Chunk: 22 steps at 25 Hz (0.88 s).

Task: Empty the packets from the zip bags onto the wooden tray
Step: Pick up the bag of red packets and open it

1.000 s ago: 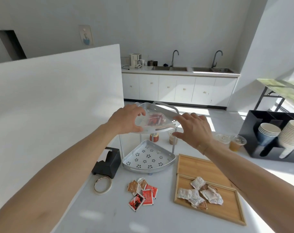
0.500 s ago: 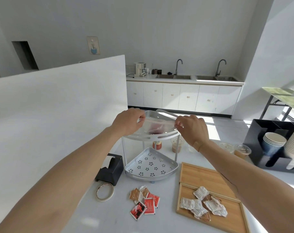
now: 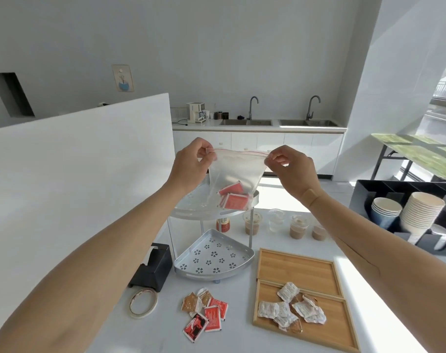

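A clear zip bag (image 3: pixel 236 171) with a red seal line hangs in the air above the metal rack, red packets (image 3: pixel 234 198) bunched at its bottom. My left hand (image 3: pixel 191 163) pinches the bag's top left corner and my right hand (image 3: pixel 289 164) pinches the top right corner. The wooden tray (image 3: pixel 326 327) lies low on the right with several white packets (image 3: pixel 290 308) in its near compartment. The far compartment (image 3: pixel 295 268) holds nothing.
A two-tier metal corner rack (image 3: pixel 213 256) stands under the bag. Loose red and brown packets (image 3: pixel 204 312) lie on the table beside a tape roll (image 3: pixel 143 303) and black dispenser (image 3: pixel 153 270). Lidded drink cups (image 3: pixel 298 225) and a black cup holder (image 3: pixel 407 212) sit behind.
Both hands lifted the zip bag off the rack's top shelf and now hold it upright by its top corners, with the packets slid to the bottom.
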### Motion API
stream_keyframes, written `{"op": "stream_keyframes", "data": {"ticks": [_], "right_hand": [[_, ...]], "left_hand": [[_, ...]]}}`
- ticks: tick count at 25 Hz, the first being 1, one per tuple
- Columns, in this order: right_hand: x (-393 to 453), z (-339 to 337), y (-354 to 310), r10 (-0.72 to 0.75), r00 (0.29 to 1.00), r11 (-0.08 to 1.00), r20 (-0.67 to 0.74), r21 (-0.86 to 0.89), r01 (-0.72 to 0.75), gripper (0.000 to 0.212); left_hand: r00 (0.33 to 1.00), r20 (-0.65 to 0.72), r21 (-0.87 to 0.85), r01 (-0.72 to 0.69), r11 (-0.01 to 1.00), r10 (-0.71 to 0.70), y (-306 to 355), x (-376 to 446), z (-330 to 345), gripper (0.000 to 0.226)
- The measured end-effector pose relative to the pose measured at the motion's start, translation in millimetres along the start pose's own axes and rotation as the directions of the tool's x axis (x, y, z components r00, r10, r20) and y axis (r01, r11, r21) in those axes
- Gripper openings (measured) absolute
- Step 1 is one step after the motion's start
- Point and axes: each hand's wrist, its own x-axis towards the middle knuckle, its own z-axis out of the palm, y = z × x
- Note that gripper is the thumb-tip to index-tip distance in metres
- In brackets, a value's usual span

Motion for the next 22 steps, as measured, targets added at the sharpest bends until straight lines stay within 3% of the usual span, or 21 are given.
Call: {"op": "stream_keyframes", "data": {"ticks": [4, 9, 13, 18, 22], "right_hand": [[-26.4, -38.0, 13.6, 0.050, 0.997, 0.996, 0.058, 0.067, -0.054, 0.005], [-119.7, -84.9, 54.5, 0.126, 0.969, 0.987, 0.212, 0.072, -0.144, 0.008], [-196.6, -103.9, 85.5, 0.239, 0.935, 0.969, 0.263, -0.008, -0.246, 0.013], [-279.1, -109.4, 117.0, 0.394, 0.870, 0.918, 0.297, -0.077, -0.390, 0.016], [-333.5, -109.8, 130.9, 0.478, 0.819, 0.878, 0.318, -0.135, -0.460, 0.018]], "left_hand": [[0.995, 0.097, -0.202, 0.044, 0.978, -0.024, 20.0, -27.0, 23.2, 0.011], [0.940, 0.329, -0.366, 0.217, 0.905, -0.093, 24.2, -105.7, 68.8, 0.010], [0.871, 0.473, -0.336, 0.318, 0.887, -0.134, 16.7, -173.5, 101.7, 0.007], [0.760, 0.605, -0.238, 0.458, 0.856, -0.239, 9.8, -243.4, 135.4, 0.017], [0.699, 0.666, -0.146, 0.467, 0.872, -0.263, 3.6, -288.9, 151.6, 0.017]]}}
